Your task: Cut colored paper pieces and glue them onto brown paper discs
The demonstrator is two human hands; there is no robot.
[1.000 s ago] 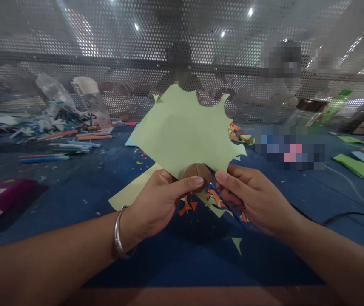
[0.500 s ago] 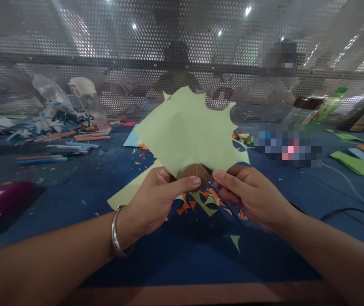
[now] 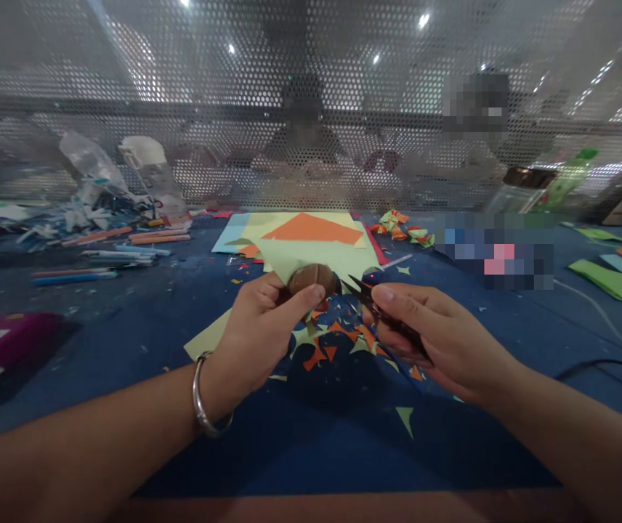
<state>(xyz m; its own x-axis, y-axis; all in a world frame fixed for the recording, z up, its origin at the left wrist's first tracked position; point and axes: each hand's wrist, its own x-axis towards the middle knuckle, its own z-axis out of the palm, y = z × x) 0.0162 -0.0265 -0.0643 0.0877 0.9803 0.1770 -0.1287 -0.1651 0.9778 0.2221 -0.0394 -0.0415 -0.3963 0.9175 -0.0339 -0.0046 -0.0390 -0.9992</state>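
Note:
My left hand [image 3: 259, 319], with a silver bangle at its wrist, is closed on a round brown disc [image 3: 307, 277], thumb across its front. Pale green paper [image 3: 333, 254] extends behind the disc; how much of it is pinched there is hidden. In my closed right hand [image 3: 425, 327] is a pair of small dark scissors [image 3: 362, 288], the pointed blades slightly apart and directed at the disc without clearly touching it. Cut orange and pale green paper scraps [image 3: 315, 354] lie on the blue table below both hands.
Coloured sheets, an orange one [image 3: 311, 229] on top, lie ahead. Felt-tip pens [image 3: 120, 254] and a white-lidded bottle [image 3: 150, 171] are at left, near a magenta power strip [image 3: 6, 349]. A jar [image 3: 521, 189], green paper [image 3: 613, 282] and cables are at right.
The raised pale green sheet has dropped away from upright, uncovering the coloured sheets behind. My right hand has left the sheet's lower edge, and the scissors now show in it.

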